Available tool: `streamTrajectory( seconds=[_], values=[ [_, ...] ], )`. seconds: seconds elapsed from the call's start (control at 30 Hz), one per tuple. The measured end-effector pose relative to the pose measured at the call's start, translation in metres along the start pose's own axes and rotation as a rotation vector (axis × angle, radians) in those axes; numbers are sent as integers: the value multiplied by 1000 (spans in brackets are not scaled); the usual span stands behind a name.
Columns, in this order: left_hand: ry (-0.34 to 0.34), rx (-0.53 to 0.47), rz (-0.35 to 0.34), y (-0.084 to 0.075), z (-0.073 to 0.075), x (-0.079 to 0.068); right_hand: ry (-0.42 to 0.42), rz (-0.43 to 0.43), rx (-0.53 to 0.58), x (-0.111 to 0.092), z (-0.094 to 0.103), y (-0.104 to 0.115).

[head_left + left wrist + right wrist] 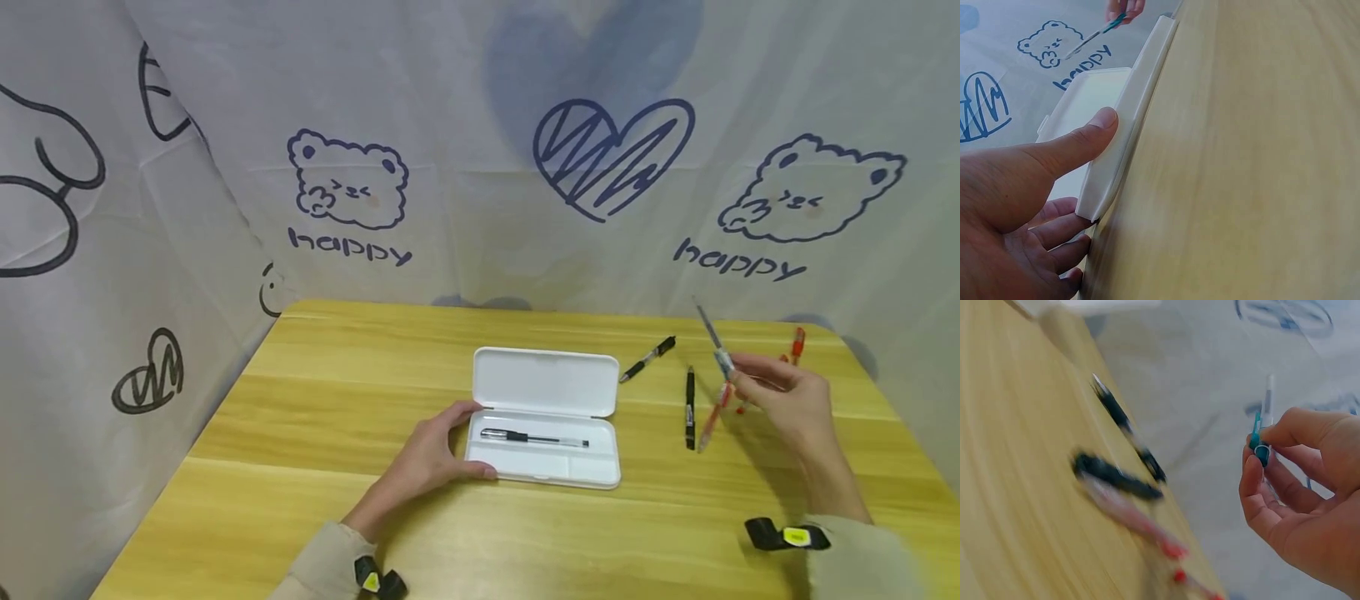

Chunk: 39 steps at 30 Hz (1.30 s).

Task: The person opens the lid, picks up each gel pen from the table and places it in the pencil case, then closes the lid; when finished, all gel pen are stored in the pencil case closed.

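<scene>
An open white pencil case (545, 382) lies on the table with its lid tilted back. My left hand (429, 452) grips its left end, thumb along the front wall and fingers at the back. Inside rests a clear-barrelled pen (531, 437) with a black grip. Off to the right, my right hand (795, 408) pinches a pen (709, 330) between thumb and fingers, raised above the table and pointing up and away. In the right wrist view this pen shows a teal clip (1255, 432) and a pale, see-through barrel.
Right of the case lie two black pens, one slanted (649, 359) and one nearly upright in the head view (690, 410). Red pens (715, 419) lie beneath and behind the right hand, one with a red end (798, 342). A printed curtain (465, 217) hangs behind the wooden table (330, 367).
</scene>
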<state>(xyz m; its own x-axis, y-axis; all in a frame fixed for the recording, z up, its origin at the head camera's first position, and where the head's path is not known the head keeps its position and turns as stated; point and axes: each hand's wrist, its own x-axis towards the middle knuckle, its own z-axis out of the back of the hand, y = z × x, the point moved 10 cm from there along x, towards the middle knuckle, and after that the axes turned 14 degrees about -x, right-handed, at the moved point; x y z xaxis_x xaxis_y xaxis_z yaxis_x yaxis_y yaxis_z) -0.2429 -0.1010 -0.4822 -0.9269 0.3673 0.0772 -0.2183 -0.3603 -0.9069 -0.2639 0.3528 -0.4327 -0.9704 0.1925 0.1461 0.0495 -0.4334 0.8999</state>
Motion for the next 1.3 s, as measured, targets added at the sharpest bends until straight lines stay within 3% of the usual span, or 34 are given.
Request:
streamTrajectory(
  seconds=[0.17, 0.37, 0.6, 0.9, 1.3],
  values=[
    [-16, 18, 3, 1, 2, -2, 35, 183, -220, -9, -45, 36],
    [-10, 18, 11, 1, 1, 0, 95, 286, -253, -26, -93, 64],
    [-13, 5, 19, 3, -1, -1, 135, 354, -280, -38, -137, 69],
    [-8, 6, 11, 2, -2, -1, 199, 463, -409, -54, -173, 73],
    [-10, -11, 2, 1, -2, 1, 254, 440, -530, -62, -191, 74]
  ],
)
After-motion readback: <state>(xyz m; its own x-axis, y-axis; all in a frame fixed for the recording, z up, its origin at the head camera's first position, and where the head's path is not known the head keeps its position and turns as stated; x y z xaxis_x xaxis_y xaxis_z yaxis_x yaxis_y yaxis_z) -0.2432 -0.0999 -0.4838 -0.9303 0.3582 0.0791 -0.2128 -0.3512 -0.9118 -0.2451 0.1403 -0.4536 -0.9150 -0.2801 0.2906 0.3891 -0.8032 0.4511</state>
